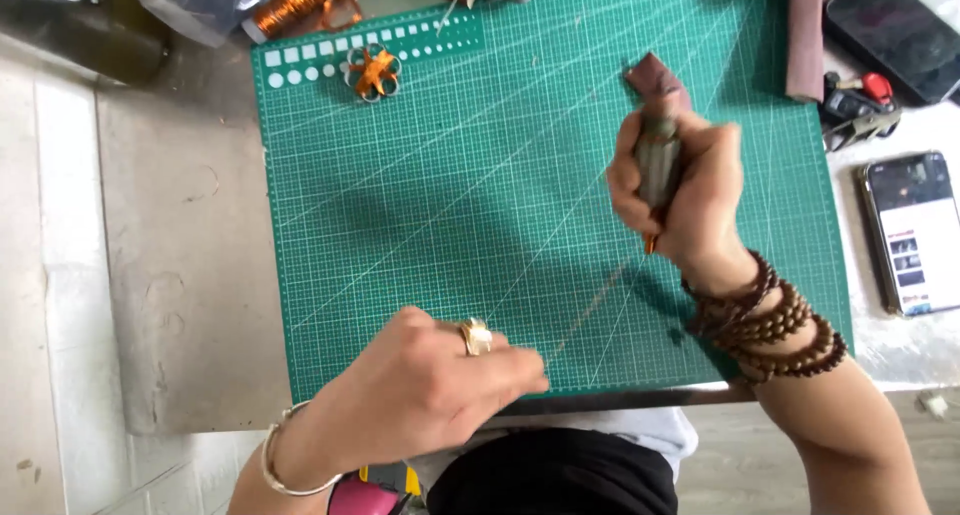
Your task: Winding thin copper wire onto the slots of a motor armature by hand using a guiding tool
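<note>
My right hand [690, 190] grips a grey rod [658, 165] over the mat's [420, 175] right side; my left hand [435, 385] pinches thin wire [590, 310] at its near edge. Copper flower [374, 73] at far-left corner.

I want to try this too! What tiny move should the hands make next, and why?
Probably slide the right hand with the sandpaper along the wire toward the left hand. The wire runs taut between them over the green mat, and most of it lies outside the paper.
</note>
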